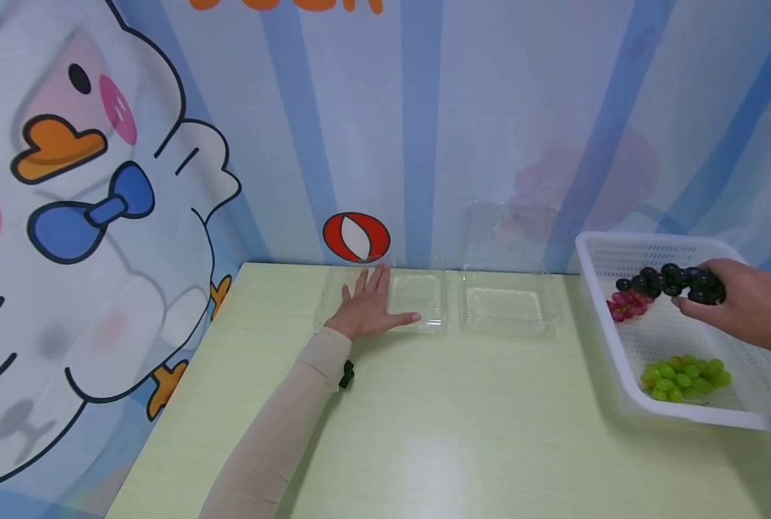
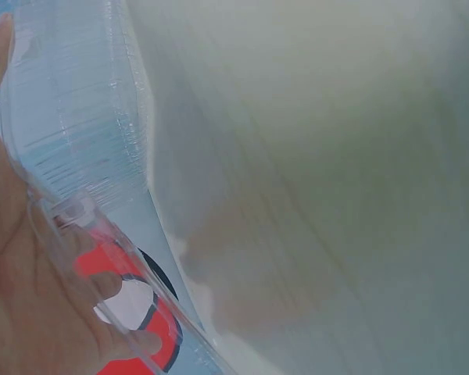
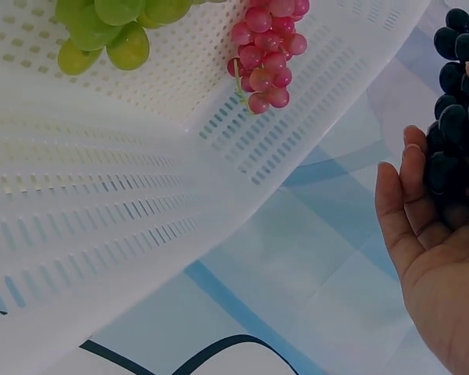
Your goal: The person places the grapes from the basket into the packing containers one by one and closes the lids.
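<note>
Beige long sleeve point(image 1: 281, 432) comes in nearest the camera, slanting up from the bottom edge, small black object point(image 1: 347, 374) at its cuff. Left hand point(image 1: 373, 306) at its end: fingers straight and spread wide, thumb out to the side, resting on a clear plastic hinged container point(image 1: 417, 295). In the left wrist view, fingers show through the clear rim; firmness of contact, can't tell.

Second clear plastic container point(image 1: 510, 303) sits just right of the first, lid standing up against the backdrop. Both at the far edge of a pale yellow-green table point(image 1: 463, 425).

Right hand point(image 1: 749, 299) comes in from the right edge, fingers and thumb closed round one end of a bunch of round black grapes point(image 1: 673, 281). Bunch is held sideways over a white perforated plastic basket point(image 1: 703, 412), other end pointing left.

Inside the basket: small bunch of pinkish-red grapes point(image 1: 628, 305) by the left wall toward the back; bunch of oval green grapes point(image 1: 684, 376) near the front left corner. Basket stands on the table's right side.

Behind: light-blue striped backdrop point(image 1: 372, 108), printed with a big white cartoon bird point(image 1: 164, 317) at left and a red-and-white oval point(image 1: 356, 236) just behind the left hand.
</note>
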`<state>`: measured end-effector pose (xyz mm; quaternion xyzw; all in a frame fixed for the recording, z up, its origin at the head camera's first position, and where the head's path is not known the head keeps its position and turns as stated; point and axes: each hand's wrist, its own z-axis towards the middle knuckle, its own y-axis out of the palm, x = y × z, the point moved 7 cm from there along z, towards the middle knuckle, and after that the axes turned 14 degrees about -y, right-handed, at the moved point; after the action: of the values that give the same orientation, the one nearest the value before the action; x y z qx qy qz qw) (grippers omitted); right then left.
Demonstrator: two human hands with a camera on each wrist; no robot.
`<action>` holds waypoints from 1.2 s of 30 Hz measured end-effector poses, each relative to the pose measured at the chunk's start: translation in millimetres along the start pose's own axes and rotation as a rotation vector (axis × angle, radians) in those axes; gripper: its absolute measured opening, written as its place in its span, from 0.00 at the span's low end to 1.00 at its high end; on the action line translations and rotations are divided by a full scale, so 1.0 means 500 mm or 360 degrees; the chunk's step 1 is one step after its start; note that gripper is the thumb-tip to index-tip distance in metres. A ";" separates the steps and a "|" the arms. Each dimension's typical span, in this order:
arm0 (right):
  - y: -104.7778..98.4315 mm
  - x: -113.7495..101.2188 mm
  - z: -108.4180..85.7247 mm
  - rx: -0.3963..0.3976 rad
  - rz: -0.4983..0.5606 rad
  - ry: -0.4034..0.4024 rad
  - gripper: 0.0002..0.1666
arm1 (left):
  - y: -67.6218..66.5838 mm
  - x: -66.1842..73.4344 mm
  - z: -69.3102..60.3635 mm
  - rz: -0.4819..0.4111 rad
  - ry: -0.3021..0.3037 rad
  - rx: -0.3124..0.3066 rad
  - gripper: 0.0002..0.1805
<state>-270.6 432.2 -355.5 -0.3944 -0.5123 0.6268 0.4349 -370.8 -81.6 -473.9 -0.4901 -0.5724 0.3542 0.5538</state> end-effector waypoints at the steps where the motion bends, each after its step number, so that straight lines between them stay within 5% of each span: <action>1: -0.002 -0.002 0.000 0.0010 -0.0005 -0.0006 0.46 | 0.000 0.000 0.000 0.0001 0.0001 0.0004 0.67; 14: -0.018 -0.016 0.002 0.0143 -0.0026 -0.0069 0.46 | -0.001 -0.001 0.000 -0.0005 -0.0003 -0.0001 0.68; 36: -0.040 -0.025 -0.006 0.0315 0.0126 0.0062 0.48 | -0.001 -0.002 0.002 -0.0017 -0.0005 -0.0002 0.69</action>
<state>-261.3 423.1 -335.7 -0.3815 -0.4234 0.6831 0.4567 -371.8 -82.4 -473.9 -0.4868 -0.5762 0.3518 0.5543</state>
